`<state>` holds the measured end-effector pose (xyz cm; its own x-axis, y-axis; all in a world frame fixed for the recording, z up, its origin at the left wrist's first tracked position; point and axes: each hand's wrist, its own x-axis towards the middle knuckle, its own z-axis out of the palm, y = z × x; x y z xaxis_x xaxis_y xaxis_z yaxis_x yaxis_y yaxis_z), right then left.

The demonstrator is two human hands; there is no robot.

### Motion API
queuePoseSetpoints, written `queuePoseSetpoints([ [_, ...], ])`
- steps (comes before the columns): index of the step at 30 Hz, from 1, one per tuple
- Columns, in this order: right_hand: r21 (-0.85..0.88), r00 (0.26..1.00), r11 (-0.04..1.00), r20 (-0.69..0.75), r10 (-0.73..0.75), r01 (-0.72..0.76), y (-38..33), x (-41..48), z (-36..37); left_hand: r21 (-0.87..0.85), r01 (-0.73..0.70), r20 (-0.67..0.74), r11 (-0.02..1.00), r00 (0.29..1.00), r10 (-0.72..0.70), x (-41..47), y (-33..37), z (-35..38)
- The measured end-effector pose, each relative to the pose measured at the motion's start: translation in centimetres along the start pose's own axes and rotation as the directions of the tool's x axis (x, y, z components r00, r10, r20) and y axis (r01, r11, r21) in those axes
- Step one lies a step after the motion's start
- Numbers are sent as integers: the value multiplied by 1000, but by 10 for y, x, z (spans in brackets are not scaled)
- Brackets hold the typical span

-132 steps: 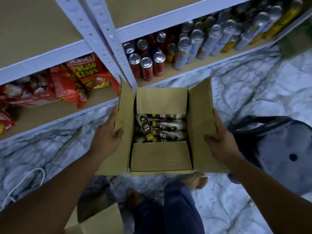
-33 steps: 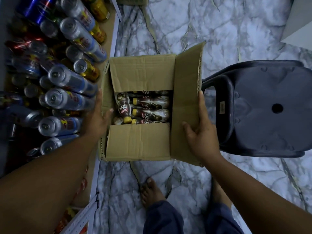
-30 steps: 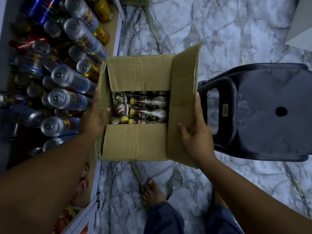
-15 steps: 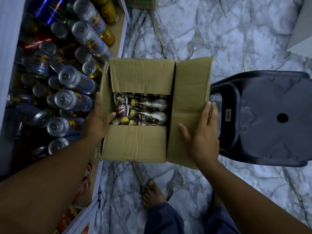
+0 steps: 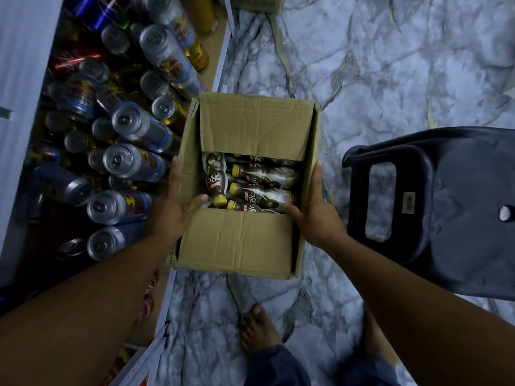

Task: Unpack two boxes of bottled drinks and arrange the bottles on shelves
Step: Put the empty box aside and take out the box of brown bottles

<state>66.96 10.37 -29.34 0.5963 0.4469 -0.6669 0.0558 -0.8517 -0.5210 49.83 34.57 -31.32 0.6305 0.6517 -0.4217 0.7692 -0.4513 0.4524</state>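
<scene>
I hold an open cardboard box (image 5: 239, 240) above the marble floor, beside the shelf. Inside lie several brown coffee bottles with yellow caps (image 5: 259, 195), stacked on their sides. My left hand (image 5: 172, 210) grips the box's left wall, its thumb hooked over the rim into the opening. On the right wall my right hand (image 5: 315, 210) grips the same way, thumb inside next to the bottles. The far and near flaps partly cover the opening, and the right flap is folded down along the side.
The shelf (image 5: 220, 71) at left is packed with silver and blue cans (image 5: 131, 160). A dark plastic stool (image 5: 451, 207) stands close on the right. My bare foot (image 5: 259, 327) is on the marble floor (image 5: 390, 65) below the box.
The right flap, spread out flat half a second ago, is now folded down, and my right hand moved in from it to the box's right rim. The box sits closer to the shelf.
</scene>
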Motion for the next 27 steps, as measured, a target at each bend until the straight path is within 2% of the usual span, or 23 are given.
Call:
queuePoseSetpoints([
  [7,2,999,1000,-38,-2,3,-2,0,15,-33,-19,0,999,1000,19,7,-14,-5],
  [16,92,998,995,51,-42,38,8,1,16,-49,9,11,999,1000,-9,5,-8,-5],
  [21,103,990,992,113,-83,71,6,-7,-8,-91,242,-66,966,966,-248,-12,4,4],
  [24,-7,998,1000,65,-14,15,10,-7,-27,-95,295,-135,951,942,-306,-40,13,14],
  [27,-132,998,990,47,-38,44,15,-1,-50,-94,395,-230,914,884,-406,-74,27,27],
])
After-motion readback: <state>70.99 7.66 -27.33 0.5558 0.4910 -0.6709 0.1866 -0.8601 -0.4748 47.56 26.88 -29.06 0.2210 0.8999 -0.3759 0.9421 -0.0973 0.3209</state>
